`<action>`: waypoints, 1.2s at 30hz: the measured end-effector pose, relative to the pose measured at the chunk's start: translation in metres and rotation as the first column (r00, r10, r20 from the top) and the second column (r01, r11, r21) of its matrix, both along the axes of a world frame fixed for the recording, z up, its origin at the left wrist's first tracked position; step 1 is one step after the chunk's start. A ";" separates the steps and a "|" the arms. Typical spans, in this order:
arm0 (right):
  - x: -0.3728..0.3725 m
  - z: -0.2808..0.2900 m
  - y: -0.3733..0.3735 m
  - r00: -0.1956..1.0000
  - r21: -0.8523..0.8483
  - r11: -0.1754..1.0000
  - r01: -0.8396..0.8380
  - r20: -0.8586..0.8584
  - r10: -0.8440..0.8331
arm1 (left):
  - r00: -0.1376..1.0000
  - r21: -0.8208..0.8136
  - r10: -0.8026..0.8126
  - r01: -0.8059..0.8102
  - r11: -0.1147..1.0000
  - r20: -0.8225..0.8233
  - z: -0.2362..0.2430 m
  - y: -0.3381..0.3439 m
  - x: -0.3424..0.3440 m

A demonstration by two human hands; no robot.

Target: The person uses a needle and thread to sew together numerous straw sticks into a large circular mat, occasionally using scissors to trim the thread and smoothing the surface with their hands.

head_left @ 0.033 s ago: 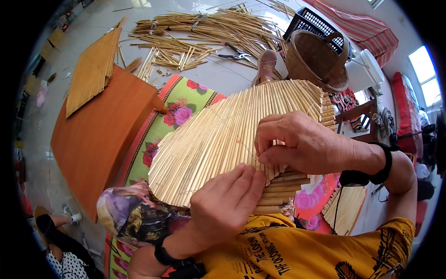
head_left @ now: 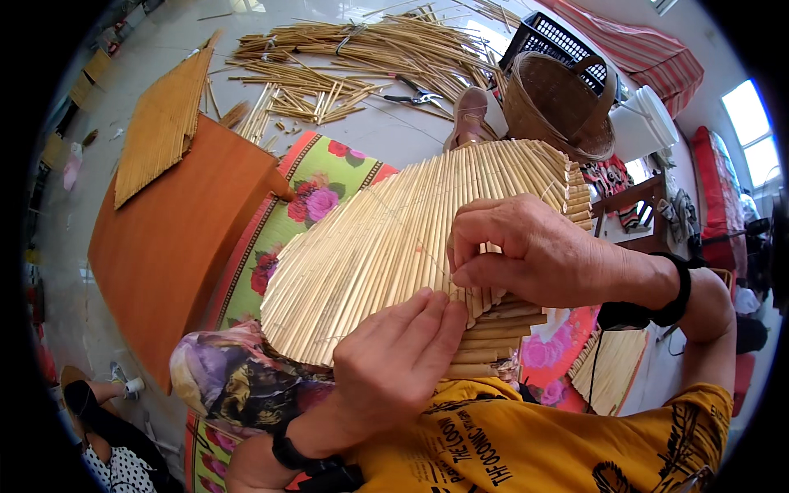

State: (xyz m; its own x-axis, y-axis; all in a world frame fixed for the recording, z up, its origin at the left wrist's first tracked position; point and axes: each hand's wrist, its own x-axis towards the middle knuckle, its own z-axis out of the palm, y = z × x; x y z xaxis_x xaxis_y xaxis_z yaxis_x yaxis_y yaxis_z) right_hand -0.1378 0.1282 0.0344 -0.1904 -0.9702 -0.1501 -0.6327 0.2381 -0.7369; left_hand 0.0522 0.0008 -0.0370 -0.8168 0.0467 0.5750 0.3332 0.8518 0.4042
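Filling mid-frame, a ribbed mat of pale straight reeds (head_left: 394, 238) lies across the lap. The right hand (head_left: 534, 255) curls closed, pinching reeds at the mat's lower right edge; the left hand (head_left: 399, 353) rests beside it, fingers extended and touching the mat's underside edge. At upper frame lie loose reed bundles (head_left: 362, 49) beside a round woven basket (head_left: 559, 103) and a smooth orange board (head_left: 177, 238).

Home weaving workshop: floor-strewn reed stalks (head_left: 362, 49)

Bright daylight pours in from the blue-white window (head_left: 754, 115) far right. Pale glossy floor (head_left: 394, 131) glares; fisheye edges bend, black rim.
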 end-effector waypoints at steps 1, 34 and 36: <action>0.001 0.000 0.001 1.000 -0.021 1.000 0.020 0.012 -0.019 | 1.000 0.004 0.005 -0.005 1.000 -0.003 0.000 0.000 -0.001; -0.018 0.004 -0.028 0.452 0.118 0.972 0.202 0.869 -0.200 | 1.000 -0.034 -0.013 0.013 0.999 0.013 0.003 -0.001 -0.002; -0.022 0.005 -0.027 0.441 0.093 0.975 0.200 0.880 -0.174 | 1.000 -0.055 -0.025 0.026 0.998 0.018 0.003 -0.003 -0.002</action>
State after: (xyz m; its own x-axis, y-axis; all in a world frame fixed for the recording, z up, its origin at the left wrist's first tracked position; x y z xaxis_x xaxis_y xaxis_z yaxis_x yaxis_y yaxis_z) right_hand -0.1601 0.1012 0.0392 -0.1467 -0.9333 -0.3276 0.4135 0.2430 -0.8775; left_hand 0.0500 -0.0025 -0.0343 -0.8250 0.0985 0.5564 0.3480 0.8644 0.3629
